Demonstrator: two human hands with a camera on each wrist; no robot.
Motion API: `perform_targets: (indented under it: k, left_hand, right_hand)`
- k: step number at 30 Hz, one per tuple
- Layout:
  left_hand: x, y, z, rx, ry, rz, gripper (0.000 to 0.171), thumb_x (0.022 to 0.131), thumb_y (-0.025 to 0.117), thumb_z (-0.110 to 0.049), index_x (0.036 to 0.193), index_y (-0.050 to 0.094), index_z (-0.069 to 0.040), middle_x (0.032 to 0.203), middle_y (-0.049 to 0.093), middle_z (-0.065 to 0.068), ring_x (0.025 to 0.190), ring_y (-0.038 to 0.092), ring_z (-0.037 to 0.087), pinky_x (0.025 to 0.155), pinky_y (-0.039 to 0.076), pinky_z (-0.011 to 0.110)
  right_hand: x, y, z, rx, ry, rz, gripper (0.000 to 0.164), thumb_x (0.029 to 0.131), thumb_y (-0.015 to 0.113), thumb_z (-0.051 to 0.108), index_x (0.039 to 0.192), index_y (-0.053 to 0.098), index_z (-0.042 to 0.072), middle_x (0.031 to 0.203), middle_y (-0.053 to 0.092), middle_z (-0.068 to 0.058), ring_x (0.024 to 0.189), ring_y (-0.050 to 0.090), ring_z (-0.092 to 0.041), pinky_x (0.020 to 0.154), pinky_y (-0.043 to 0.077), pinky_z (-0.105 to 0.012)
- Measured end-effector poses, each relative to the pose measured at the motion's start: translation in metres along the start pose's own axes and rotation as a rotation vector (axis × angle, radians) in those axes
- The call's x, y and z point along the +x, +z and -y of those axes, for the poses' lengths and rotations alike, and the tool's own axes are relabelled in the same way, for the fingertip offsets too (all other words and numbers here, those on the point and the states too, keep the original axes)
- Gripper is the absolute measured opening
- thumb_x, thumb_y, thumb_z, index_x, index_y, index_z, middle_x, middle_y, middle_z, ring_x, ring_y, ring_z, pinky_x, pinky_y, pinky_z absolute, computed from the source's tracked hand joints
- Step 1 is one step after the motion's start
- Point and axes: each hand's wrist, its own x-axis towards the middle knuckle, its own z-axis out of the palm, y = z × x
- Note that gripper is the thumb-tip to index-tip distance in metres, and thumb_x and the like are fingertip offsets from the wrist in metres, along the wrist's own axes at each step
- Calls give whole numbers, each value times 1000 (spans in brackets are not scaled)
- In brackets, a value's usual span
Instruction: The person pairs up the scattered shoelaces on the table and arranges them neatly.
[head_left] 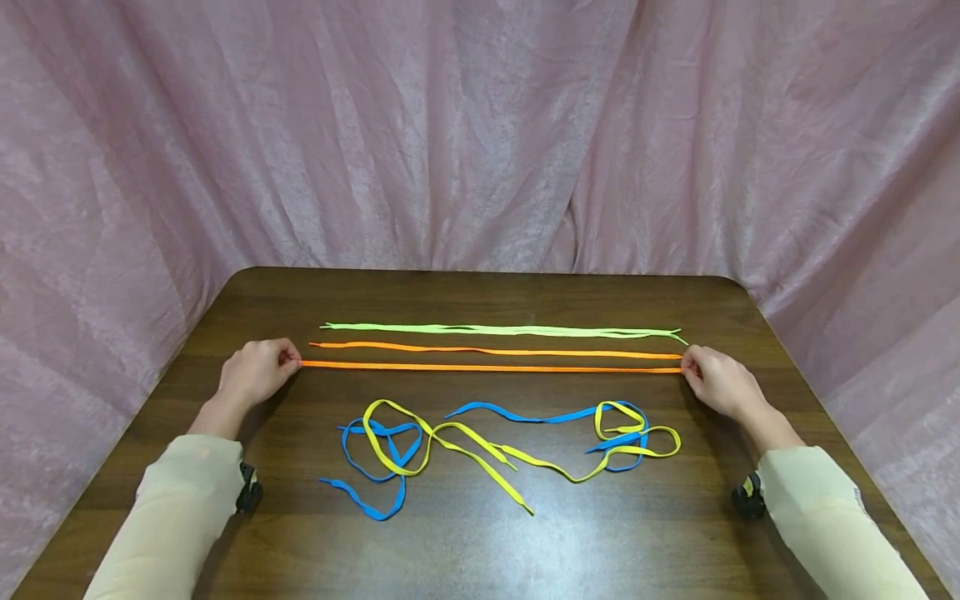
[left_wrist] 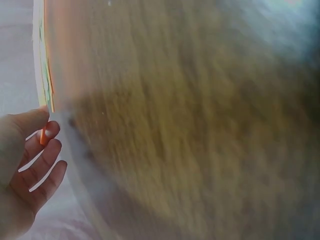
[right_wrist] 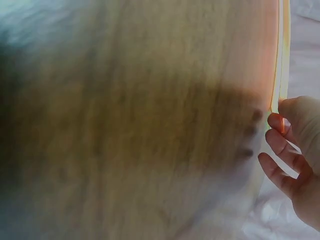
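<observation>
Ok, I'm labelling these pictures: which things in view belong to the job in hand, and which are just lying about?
Job:
left hand, right hand
front orange lace, pinched near its ends, straight between them
probably rear orange lace and green laces, lying straight alongside

Lying about, for now:
yellow laces and blue laces, loosely curled, untouched

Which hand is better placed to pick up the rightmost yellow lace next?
Right hand, probably: that yellow lace lies nearer it than the left hand, though both pinch an orange lace.
</observation>
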Motion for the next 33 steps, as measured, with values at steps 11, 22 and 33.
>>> perform_targets:
  k: [11, 22, 33]
  left_hand:
    - [12, 4, -3, -25, -67, -1, 10, 86, 57, -20, 84, 63, -12, 71, 59, 3, 61, 52, 22, 47, 36, 32]
    - [22, 8, -5, -34, -102, 2, 14, 85, 54, -20, 87, 64, -12, 73, 59, 4, 63, 53, 24, 49, 38, 35]
    - [28, 11, -7, -35, -120, -18, 11, 84, 55, -20, 85, 63, -13, 73, 59, 5, 66, 55, 28, 51, 38, 38]
  right_hand:
    - [13, 6, -6, -14, 80, 44, 5, 80, 59, 6, 83, 56, 8, 69, 50, -1, 59, 45, -15, 50, 36, -31]
    - [20, 3, 0, -30, 147, 49, 4, 79, 58, 7, 81, 55, 7, 71, 49, -3, 60, 49, -21, 48, 37, -37]
    - [23, 8, -1, -33, 153, 65, 4, 81, 56, 7, 84, 54, 7, 71, 48, -4, 60, 48, -21, 48, 37, -37]
